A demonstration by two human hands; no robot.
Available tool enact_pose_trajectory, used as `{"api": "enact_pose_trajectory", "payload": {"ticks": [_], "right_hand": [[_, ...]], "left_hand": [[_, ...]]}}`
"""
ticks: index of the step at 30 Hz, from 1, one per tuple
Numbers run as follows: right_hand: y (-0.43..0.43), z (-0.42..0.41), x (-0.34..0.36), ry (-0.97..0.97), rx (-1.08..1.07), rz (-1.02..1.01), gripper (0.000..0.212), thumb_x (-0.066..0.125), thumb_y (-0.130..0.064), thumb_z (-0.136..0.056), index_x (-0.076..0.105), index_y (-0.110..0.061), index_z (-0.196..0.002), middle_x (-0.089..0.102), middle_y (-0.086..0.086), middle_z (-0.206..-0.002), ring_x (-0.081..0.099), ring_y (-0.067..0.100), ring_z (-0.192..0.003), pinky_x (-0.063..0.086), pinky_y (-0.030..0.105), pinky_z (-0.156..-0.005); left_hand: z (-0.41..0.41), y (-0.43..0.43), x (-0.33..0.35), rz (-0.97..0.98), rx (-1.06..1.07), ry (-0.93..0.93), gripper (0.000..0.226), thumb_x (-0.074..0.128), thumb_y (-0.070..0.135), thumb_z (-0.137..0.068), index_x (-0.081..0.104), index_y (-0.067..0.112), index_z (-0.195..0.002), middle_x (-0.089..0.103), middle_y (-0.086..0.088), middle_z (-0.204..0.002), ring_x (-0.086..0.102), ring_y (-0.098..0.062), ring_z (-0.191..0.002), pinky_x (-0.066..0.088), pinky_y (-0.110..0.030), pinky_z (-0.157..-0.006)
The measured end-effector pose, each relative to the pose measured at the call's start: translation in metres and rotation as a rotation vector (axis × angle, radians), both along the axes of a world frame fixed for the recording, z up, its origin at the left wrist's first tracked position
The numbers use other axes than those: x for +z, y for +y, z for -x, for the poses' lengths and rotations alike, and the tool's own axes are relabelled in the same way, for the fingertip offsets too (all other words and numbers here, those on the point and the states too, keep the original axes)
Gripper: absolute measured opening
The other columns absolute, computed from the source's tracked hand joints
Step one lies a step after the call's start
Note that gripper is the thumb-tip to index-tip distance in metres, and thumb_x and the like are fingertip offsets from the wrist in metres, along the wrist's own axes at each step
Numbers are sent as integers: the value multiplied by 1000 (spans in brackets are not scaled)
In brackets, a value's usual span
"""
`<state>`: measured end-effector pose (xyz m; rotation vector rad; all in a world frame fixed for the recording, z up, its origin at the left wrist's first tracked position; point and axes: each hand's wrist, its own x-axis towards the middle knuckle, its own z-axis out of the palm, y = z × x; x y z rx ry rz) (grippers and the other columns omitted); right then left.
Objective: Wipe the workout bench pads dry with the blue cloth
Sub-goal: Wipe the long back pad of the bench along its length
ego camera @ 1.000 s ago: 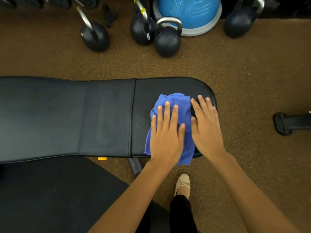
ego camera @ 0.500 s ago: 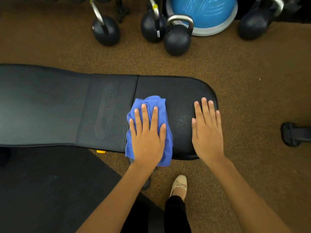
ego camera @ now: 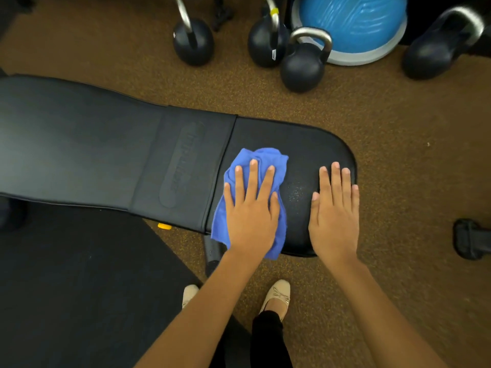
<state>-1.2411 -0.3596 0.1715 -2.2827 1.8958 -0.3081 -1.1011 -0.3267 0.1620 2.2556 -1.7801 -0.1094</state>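
Note:
A black workout bench runs from the left to the middle, with a long back pad (ego camera: 79, 150) and a shorter rounded seat pad (ego camera: 300, 144) at its right end. A crumpled blue cloth (ego camera: 268, 158) lies on the left part of the seat pad, by the seam between the pads. My left hand (ego camera: 251, 205) presses flat on the cloth, fingers spread. My right hand (ego camera: 334, 208) rests flat on the bare right part of the seat pad, holding nothing. Small droplets glisten on the pad between my hands.
Several black kettlebells (ego camera: 303, 62) and a blue balance dome (ego camera: 353, 25) stand on the brown floor beyond the bench. A black mat (ego camera: 66, 282) lies at the lower left. A black bench foot (ego camera: 470, 239) shows at the right edge. My feet (ego camera: 276, 294) stand near the seat pad.
My left hand slid the cloth leftward across the seat pad, away from my right hand, which stayed flat near the pad's right end. The view shifted, so the bench now sits lower and tilted.

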Motion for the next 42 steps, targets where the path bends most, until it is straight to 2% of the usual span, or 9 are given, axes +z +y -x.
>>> {"api": "enact_pose_trajectory", "payload": {"ticks": [5,12,17,20,23,29,33,38,42], "right_hand": [[0,0,1,3,4,-13,53,20,-26,-100,29,-6,-148,22,13,-157,15,27,-146,9,40,-117],[-4,-7,19,-80,30,-163,47,28,-23,-104,28,-9,-149,12,9,-160,1,23,-148,0,37,-118],[8,-34,42,-178,170,-180,51,27,-41,-99,59,-11,-127,50,7,-136,35,20,-129,29,34,-105],[12,-49,44,-166,212,-244,38,49,-28,-97,55,-14,-132,51,6,-126,40,21,-113,34,33,-95],[3,-64,50,-205,176,-362,44,48,-23,-98,44,-15,-141,45,8,-129,36,22,-117,31,33,-100],[-29,-84,59,-248,91,-653,30,53,-23,-97,58,-12,-125,50,16,-127,45,31,-121,35,34,-98],[-29,-96,71,-349,60,-749,6,55,-21,-95,58,-22,-100,56,12,-121,56,26,-104,45,36,-86],[-12,-135,94,-400,148,-809,7,53,-18,-95,57,-21,-101,58,5,-114,56,22,-103,45,37,-85],[6,-183,117,-494,219,-849,7,55,-14,-94,59,-18,-98,62,9,-111,57,24,-104,45,39,-91]], "left_hand": [[26,32,3,40,-140,27,47,38,27,-94,41,25,-140,37,-3,-149,26,-30,-140,23,-49,-111],[7,64,-5,138,-324,93,47,45,21,-92,40,28,-138,39,2,-147,28,-22,-139,20,-45,-114],[4,62,-5,120,-260,75,42,47,28,-92,46,24,-134,40,2,-146,30,-21,-139,24,-46,-112],[-2,57,2,85,-189,75,44,42,33,-94,41,20,-137,43,-2,-145,33,-25,-137,24,-45,-111],[-10,51,7,-14,-199,97,49,33,39,-97,30,20,-142,36,-4,-149,27,-26,-140,19,-45,-112],[-31,56,19,-90,-273,473,57,26,46,-98,16,21,-148,5,3,-156,-7,-8,-144,-4,-33,-117],[-49,66,35,12,-208,672,52,36,33,-99,25,19,-148,15,8,-156,0,-6,-144,2,-30,-118],[-75,92,48,256,6,925,46,42,14,-97,34,24,-141,31,11,-151,16,-11,-143,20,-33,-116],[-108,114,47,382,245,1052,46,45,24,-96,34,27,-140,28,11,-151,21,-9,-141,23,-24,-113]]}}
